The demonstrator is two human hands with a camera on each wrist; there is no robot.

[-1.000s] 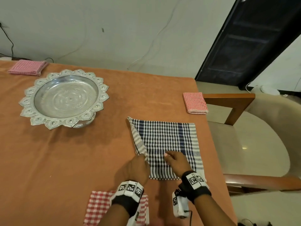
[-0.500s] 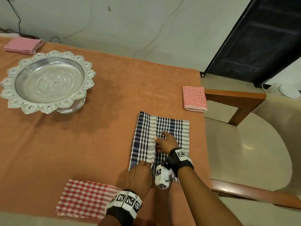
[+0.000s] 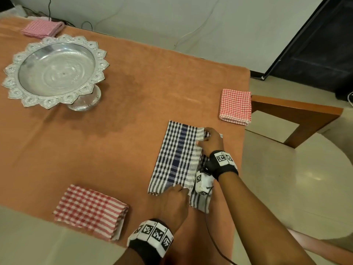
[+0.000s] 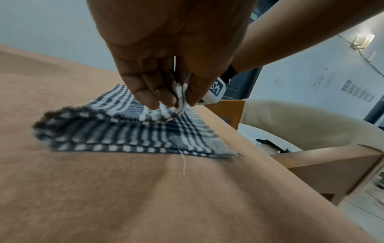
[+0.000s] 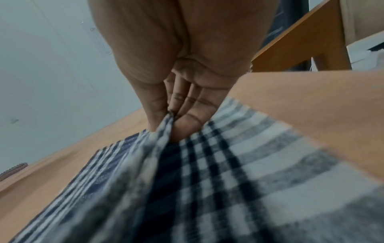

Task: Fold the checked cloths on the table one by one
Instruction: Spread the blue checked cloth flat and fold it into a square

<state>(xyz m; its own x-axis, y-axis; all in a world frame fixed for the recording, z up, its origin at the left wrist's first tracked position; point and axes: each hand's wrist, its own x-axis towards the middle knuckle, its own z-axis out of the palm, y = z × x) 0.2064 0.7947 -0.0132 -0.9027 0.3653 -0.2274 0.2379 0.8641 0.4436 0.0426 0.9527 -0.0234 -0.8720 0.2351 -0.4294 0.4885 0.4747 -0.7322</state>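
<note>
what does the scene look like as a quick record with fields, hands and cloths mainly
cloth in work: blue checked cloth, partly folded, flat on the table
left hand: pinches the near edge of the cloth
right hand: pinches the far edge of the cloth
folded cloths: red cloth near left, red cloth at the right edge, pink cloth far left
other: silver tray

Silver tray (image 3: 55,70) with scalloped rim stood on a pedestal foot at the far left of the orange table (image 3: 133,96). Wooden chair (image 3: 298,119) with a cream seat sat at the table's right side. Cables (image 3: 57,15) ran along the wall behind the table.
</note>
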